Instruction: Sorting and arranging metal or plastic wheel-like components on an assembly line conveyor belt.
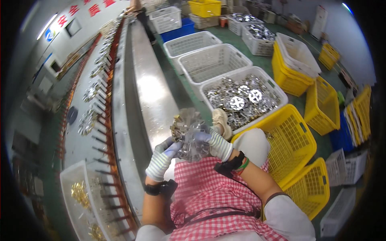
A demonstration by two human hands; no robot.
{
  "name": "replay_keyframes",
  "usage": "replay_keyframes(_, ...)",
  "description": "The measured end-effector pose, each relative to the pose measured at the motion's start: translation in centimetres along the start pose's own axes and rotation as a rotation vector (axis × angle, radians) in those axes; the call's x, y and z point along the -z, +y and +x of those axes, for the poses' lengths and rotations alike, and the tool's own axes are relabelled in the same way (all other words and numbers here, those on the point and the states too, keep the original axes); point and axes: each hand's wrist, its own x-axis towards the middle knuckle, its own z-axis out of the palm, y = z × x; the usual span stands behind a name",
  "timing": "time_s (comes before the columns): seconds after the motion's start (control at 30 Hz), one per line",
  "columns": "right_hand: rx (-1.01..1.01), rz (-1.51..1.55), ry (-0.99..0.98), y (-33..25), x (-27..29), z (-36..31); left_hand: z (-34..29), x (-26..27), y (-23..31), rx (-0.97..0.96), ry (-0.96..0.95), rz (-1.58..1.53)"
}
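Above my lap, both hands hold a bunch of shiny, cross-shaped stamped metal parts (pixel 188 134), slightly blurred and overlapping. My left hand (pixel 161 158), in a striped glove, is closed on its lower left side with the thumb pressed against the metal. My right hand (pixel 218 144), gloved alike, grips its right side. Similar loose metal parts (pixel 246 98) heap up in a white basket (pixel 284 102) just beyond my right knee. To my left, more metal parts (pixel 89 120) hang in clusters on the rods of a long machine.
A metal ledge (pixel 155 90) runs along the machine (pixel 120 132). At lower left, a white bin (pixel 68 201) holds gold-coloured pieces (pixel 81 195). White baskets (pixel 215 62) and yellow baskets (pixel 295 140) crowd the green floor on my right. Another person (pixel 141 18) stands at the far end.
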Motion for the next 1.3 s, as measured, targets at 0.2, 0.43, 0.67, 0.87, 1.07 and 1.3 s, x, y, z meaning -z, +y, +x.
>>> replay_keyframes(0.2,0.141,0.164,0.568,-2.9,9.4,1.1,0.1,3.2,2.0,-0.391,0.318,-0.36)
replay_keyframes(0.43,0.323,0.488,0.722,-6.5,19.0,2.1,-1.2,19.3,1.8,-0.526,0.798,-0.935)
replay_keyframes(0.67,0.243,0.264,0.675,-4.1,13.6,3.6,-4.2,24.8,0.6,-0.56,0.816,-0.964)
replay_keyframes(0.87,0.147,0.486,0.338,-1.6,19.0,3.4,-5.5,22.1,2.2,-0.777,0.759,-0.386)
replay_keyframes(1.07,0.239,0.232,0.534,-1.5,14.4,1.7,-0.9,29.4,-1.4,-0.74,1.181,-0.24)
replay_keyframes(1.3,0.268,0.29,0.546,-1.0,16.9,1.9,0.9,27.3,-0.1,-0.714,0.884,-0.699)
